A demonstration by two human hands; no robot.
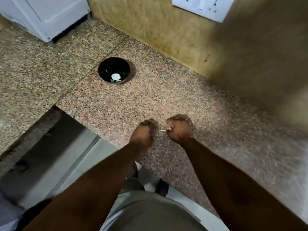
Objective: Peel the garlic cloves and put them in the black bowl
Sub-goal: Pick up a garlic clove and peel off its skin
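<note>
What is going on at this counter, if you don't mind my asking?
A person stands at a speckled granite countertop, peeling garlic. The right hand, with a red thread at the wrist, grips a small pale garlic clove. The left hand is curled just beside it; the blur hides whether it holds anything. Farther back sits a round black bowl with a few whitish pieces inside.

R hand (179, 129) pinches garlic clove (168, 128) (blurry), L hand (145, 129) curled beside; black bowl (114, 70) w/ white bits, well apart
</note>
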